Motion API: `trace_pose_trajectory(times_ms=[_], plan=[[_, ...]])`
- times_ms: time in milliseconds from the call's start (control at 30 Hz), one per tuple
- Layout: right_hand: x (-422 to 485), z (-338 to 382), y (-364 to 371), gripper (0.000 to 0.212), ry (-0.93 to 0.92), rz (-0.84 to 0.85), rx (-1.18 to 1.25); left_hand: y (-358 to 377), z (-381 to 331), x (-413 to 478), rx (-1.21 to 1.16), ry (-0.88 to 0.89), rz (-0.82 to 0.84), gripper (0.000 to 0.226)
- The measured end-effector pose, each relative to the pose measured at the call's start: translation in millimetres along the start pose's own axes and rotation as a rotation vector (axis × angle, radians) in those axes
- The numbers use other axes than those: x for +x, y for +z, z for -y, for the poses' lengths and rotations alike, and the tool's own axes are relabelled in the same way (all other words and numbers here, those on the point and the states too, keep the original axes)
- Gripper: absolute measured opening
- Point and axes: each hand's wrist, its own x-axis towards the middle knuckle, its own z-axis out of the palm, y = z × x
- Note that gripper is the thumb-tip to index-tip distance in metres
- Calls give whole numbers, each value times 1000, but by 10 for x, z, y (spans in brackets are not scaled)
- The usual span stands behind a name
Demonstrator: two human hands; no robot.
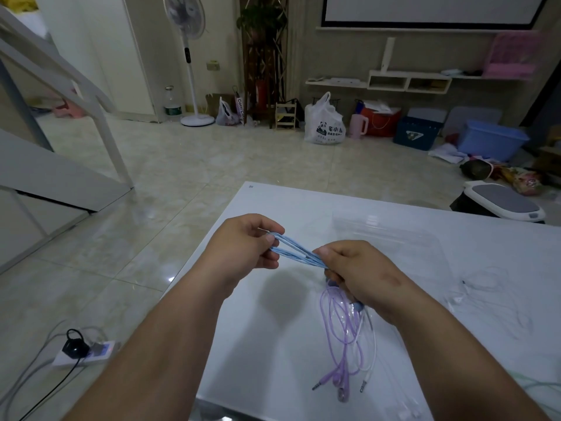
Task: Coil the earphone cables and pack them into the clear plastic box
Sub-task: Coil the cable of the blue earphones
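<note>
A blue earphone cable [293, 250], folded into a long flat loop, is stretched between both hands above the white table [273, 329]. My left hand [246, 244] pinches its left end. My right hand [355, 268] grips the right end with curled fingers. A purple earphone cable [340, 332] lies loose on the table under my right wrist, beside a white cable [372, 347]; their jack plugs point toward me. The clear plastic box [391, 230] sits on the table just beyond my right hand, hard to make out against the white top.
More white earphones [485, 287] lie tangled at the table's right side. A pale green cable [540, 387] shows at the near right edge. On the floor to the left sits a power strip [88, 352] with leads. A grey-lidded bin [504, 205] stands behind the table.
</note>
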Motion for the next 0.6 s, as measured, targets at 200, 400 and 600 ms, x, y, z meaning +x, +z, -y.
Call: trace_pose_trajectory(times_ms=[200, 400, 600], plan=[[-26, -27, 69, 32, -14, 178, -66, 19, -5, 25, 112, 93, -113, 31], [-70, -8, 76, 31, -35, 252, -35, 27, -13, 20, 98, 122, -145, 32], [-71, -3, 61, 27, -46, 211, 66, 15, -13, 30, 6, 133, -227, 25]])
